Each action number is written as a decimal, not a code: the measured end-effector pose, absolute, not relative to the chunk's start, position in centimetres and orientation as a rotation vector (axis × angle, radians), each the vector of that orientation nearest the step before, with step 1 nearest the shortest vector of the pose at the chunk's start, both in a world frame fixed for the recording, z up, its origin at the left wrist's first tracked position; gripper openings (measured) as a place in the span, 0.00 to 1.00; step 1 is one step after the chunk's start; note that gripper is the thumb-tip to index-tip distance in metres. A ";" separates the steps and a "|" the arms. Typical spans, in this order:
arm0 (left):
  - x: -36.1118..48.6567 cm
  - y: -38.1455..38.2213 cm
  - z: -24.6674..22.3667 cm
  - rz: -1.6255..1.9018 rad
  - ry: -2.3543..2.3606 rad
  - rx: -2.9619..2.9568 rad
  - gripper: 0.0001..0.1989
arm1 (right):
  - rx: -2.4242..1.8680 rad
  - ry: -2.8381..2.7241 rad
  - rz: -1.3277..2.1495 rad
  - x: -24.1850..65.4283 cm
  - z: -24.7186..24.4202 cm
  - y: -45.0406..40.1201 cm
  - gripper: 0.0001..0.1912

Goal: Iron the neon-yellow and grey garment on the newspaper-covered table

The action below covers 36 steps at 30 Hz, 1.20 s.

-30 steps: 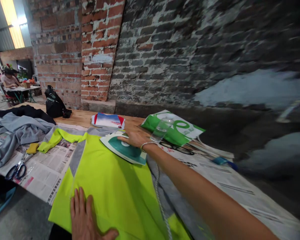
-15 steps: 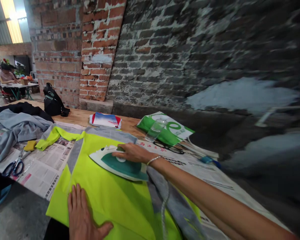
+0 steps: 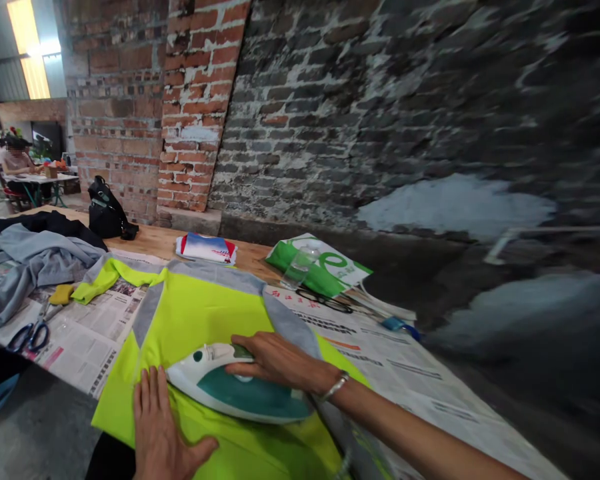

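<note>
A neon yellow and grey long-sleeved top (image 3: pixel 213 300) lies spread over newspaper on the table. My right hand (image 3: pixel 275 360) is wrapped round the handle of a white and green clothes iron (image 3: pixel 250 395), which rests on the yellow cloth with its tip pointing left. Flat on the garment's lower left part lies my left hand (image 3: pixel 163 427), fingers stretched and thumb out to the side. Its fingertips are close to the iron's tip. The iron's cord shows only in part at the bottom, and the underside of the iron is hidden.
Scissors (image 3: pixel 30 335), a yellow block (image 3: pixel 61 294) and grey clothing (image 3: pixel 45 257) lie to the left. Along the back are a black bag (image 3: pixel 107 210), a folded cloth (image 3: pixel 207 249), a green and white bag (image 3: pixel 325 263), a clear cup (image 3: pixel 301 267) and eyeglasses (image 3: pixel 325 301). Far left, a person sits at another table.
The iron in my right hand has moved down the garment towards me, its tip now near my left fingers. My left hand stays almost where it was. The view has shifted slightly.
</note>
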<state>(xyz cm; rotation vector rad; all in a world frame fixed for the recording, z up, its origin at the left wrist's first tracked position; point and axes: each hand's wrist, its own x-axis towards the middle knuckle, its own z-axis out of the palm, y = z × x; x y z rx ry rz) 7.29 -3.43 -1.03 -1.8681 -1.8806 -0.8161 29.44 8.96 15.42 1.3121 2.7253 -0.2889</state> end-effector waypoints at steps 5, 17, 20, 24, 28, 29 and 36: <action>7.0 -3.5 -1.4 -0.804 -1.868 -1.914 0.60 | 1.618 2.643 -0.146 30.1 14.3 13.7 0.28; 7.5 -3.6 -1.5 -0.896 -1.796 -1.902 0.53 | 2.178 2.382 0.032 35.9 11.1 28.7 0.38; 7.6 -3.5 -2.0 -0.902 -1.816 -1.895 0.55 | 2.155 2.409 0.010 35.9 11.3 28.9 0.39; 7.7 -3.4 -2.5 -0.914 -1.841 -1.901 0.54 | 1.954 2.510 -0.149 35.2 12.4 26.0 0.37; 7.6 -3.5 -2.2 -0.917 -1.839 -1.880 0.55 | 1.805 2.528 -0.263 33.7 13.7 20.4 0.31; 7.6 -3.5 -2.0 -0.896 -1.832 -1.881 0.56 | 1.764 2.537 -0.280 33.3 14.0 18.9 0.30; 7.4 -3.5 -1.2 -0.812 -1.866 -1.860 0.64 | 1.338 2.706 -0.342 30.9 15.4 9.7 0.28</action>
